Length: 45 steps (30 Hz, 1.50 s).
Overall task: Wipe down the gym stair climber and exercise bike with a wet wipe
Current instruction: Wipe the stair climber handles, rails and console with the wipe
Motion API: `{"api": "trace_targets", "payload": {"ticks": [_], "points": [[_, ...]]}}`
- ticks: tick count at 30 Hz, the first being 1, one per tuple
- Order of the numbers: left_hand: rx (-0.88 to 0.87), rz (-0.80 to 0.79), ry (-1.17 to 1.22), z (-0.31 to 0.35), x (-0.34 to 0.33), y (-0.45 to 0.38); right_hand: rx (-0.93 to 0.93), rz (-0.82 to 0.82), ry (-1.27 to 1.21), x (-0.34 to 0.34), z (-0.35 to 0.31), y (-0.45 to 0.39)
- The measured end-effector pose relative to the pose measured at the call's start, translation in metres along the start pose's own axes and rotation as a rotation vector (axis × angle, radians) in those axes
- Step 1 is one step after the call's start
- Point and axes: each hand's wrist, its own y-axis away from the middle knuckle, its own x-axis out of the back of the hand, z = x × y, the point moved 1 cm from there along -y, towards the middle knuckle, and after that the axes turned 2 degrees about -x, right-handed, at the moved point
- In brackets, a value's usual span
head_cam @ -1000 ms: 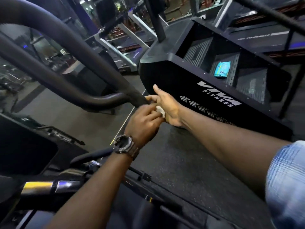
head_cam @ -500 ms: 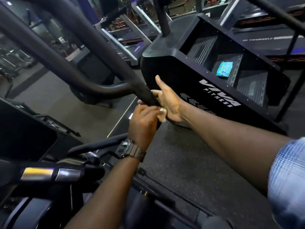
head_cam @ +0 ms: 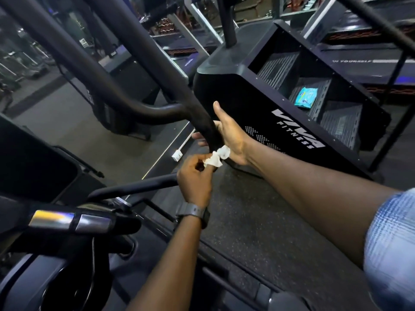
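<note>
1. Centrally: right hand (head_cam: 229, 138), fingers wrapped round the lower end of a black handrail (head_cam: 125, 70), thumb raised straight; fingertips show on the rail's far side.
2. Wipe (head_cam: 216, 157), white, crumpled; held between both hands just below the rail's end, its upper part touching the heel of the right palm.
3. Left hand (head_cam: 195, 178), below the right; fingers curled, pinching the wipe's lower part. Grey watch (head_cam: 194, 213) on its wrist.
4. Handrail: dark tube slanting from upper left to the hands; a second tube joins it in a curve just left of the grip.
5. Stair climber (head_cam: 258, 122), black, right of the hands; white "VIVA FITNESS" lettering on its side panel; ribbed steps inside.
6. Wipe pack (head_cam: 306, 98), blue, flat on a middle step of the climber, well apart from the hands.
7. Bike handlebar (head_cam: 74, 219), lower left; black with a shiny metal sleeve, below the left forearm's level.
8. Sleeve (head_cam: 390, 250), pale blue check, right edge.
9. Floor (head_cam: 258, 232), dark speckled rubber, under both arms.
10. Background: more machines, dim, blurred.
</note>
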Motion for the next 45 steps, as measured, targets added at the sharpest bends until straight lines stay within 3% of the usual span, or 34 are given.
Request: {"api": "trace_targets", "payload": {"ticks": [5, 10, 16, 24, 28, 32, 35, 40, 43, 45], "points": [[-0.153, -0.033, 0.079, 0.039, 0.004, -0.030, 0.045, -0.018, -0.015, 0.000, -0.002, 0.005], [0.068, -0.102, 0.132, 0.014, -0.002, -0.010, 0.153, 0.152, 0.111, -0.002, 0.011, 0.007], [-0.029, -0.027, 0.107, 0.037, 0.001, -0.034, 0.150, 0.283, 0.134, -0.006, 0.004, 0.000], [0.099, -0.151, 0.346, 0.015, 0.016, -0.030, 0.052, 0.375, 0.088, -0.015, 0.016, -0.019], [0.146, -0.083, 0.438, 0.009, 0.020, -0.033, 0.035, 0.371, 0.087, -0.020, 0.009, -0.011], [0.313, 0.120, 0.381, -0.008, 0.007, -0.033, 0.075, 0.319, 0.148, -0.013, 0.015, -0.012], [0.275, 0.215, 0.262, 0.003, 0.003, -0.044, 0.125, 0.289, 0.233, -0.013, -0.003, -0.011], [0.239, -0.001, 0.161, 0.027, -0.031, -0.020, 0.205, 0.213, 0.321, -0.018, -0.027, -0.008], [0.192, -0.124, 0.103, 0.014, -0.029, -0.001, 0.148, 0.175, 0.331, -0.016, -0.014, -0.007], [0.219, -0.117, 0.172, 0.019, -0.029, -0.007, 0.104, 0.157, 0.306, -0.017, -0.012, -0.008]]}}
